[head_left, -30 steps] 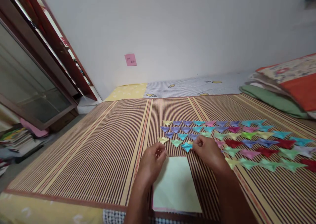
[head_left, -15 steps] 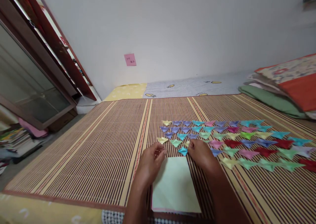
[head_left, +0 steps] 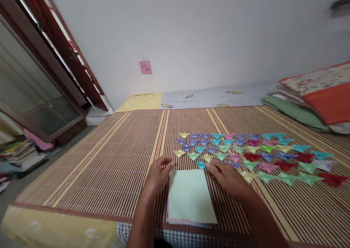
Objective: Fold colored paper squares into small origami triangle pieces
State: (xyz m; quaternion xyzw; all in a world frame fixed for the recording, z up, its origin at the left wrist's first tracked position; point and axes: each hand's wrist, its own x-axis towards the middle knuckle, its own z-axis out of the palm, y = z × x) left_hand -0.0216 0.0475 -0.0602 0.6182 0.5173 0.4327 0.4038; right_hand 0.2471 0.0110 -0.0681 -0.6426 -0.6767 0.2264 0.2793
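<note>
A stack of square paper sheets (head_left: 191, 197), pale green on top with pink edges below, lies flat in front of me. My left hand (head_left: 158, 175) is beside its upper left corner, fingers curved and apart, holding nothing. My right hand (head_left: 229, 177) hovers or rests by the upper right corner, its fingers stretched out. Those fingertips are close to a small blue folded paper piece (head_left: 201, 165); whether they touch cannot be made out. Beyond it, rows of folded paper pieces (head_left: 253, 157) in many colours stretch to the right, partly hidden by that hand.
A striped woven mat (head_left: 109, 160) covers the bed. Folded bedding (head_left: 300, 113) is piled at the right by the wall. A pink note (head_left: 145, 67) sticks to the wall. Stacked books (head_left: 20, 151) and a glass-panelled door (head_left: 38, 84) are at the left.
My right hand has loosened from a curled shape, and its fingers now stretch out. My left hand has shifted slightly left, off the paper's corner. The view has tilted a little.
</note>
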